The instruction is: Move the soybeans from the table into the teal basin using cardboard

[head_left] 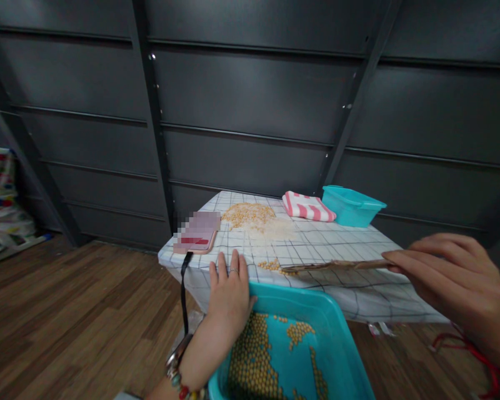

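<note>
My right hand (454, 278) pinches one end of a thin brown strip that looks like cardboard (341, 265), seen nearly edge-on. Its far end touches a small cluster of soybeans (270, 266) at the table's front edge. Just below that edge is a turquoise basin (341, 333) with many soybeans (254, 361) inside, mostly on its left side. My left hand (231, 291) lies with fingers stretched out on the tablecloth edge, its thumb beside the basin's rim. Farther back, a larger pile of soybeans (248, 214) lies beside a patch of pale grains (275, 229).
A checked cloth covers the table (350, 244). On it lie a phone (198, 233) with a black cord (183, 294), a folded pink-and-white towel (308, 206) and a second turquoise basin (354, 208). Behind stands a dark panelled wall (245, 89); the floor (87, 311) is wooden.
</note>
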Demonstrator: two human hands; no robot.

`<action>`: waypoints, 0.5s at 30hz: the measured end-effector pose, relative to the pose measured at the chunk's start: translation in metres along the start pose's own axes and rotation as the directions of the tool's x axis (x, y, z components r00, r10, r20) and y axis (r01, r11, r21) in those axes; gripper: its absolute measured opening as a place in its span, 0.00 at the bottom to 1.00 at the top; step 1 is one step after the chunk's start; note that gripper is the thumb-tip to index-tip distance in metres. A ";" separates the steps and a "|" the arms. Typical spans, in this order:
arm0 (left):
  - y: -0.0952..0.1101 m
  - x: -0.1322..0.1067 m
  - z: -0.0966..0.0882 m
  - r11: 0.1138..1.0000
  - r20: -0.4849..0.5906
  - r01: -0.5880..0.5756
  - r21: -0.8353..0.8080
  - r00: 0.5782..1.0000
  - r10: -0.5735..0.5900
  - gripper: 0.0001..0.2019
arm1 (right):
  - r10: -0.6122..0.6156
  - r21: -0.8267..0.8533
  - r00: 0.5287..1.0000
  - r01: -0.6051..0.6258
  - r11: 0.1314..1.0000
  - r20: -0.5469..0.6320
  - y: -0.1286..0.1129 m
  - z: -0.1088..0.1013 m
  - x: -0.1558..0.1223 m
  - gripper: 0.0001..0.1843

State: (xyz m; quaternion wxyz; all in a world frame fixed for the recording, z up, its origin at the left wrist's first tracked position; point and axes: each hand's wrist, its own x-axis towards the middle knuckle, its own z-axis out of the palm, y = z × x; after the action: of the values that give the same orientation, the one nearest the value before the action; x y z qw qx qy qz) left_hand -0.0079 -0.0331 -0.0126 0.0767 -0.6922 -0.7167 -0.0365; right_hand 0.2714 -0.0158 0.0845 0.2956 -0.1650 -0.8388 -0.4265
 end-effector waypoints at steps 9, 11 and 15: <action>0.002 0.000 -0.002 1.000 0.027 0.002 0.008 1.000 -0.002 0.36 | -0.001 -0.005 1.000 0.001 1.000 -0.008 -0.005 -0.002 0.005 0.12; 0.002 0.000 -0.003 1.000 0.028 0.002 0.006 1.000 -0.002 0.36 | 0.015 0.005 1.000 -0.015 1.000 -0.001 -0.007 -0.002 0.006 0.12; 0.003 0.000 -0.003 1.000 0.030 0.007 -0.006 1.000 -0.007 0.36 | 0.052 -0.031 0.999 -0.052 0.998 0.000 -0.012 -0.003 0.011 0.10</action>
State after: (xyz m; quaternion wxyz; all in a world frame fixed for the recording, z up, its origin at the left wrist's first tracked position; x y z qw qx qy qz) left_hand -0.0049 -0.0340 -0.0096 0.0635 -0.6904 -0.7201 -0.0284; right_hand 0.2577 -0.0249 0.0857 0.3035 -0.1915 -0.8277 -0.4314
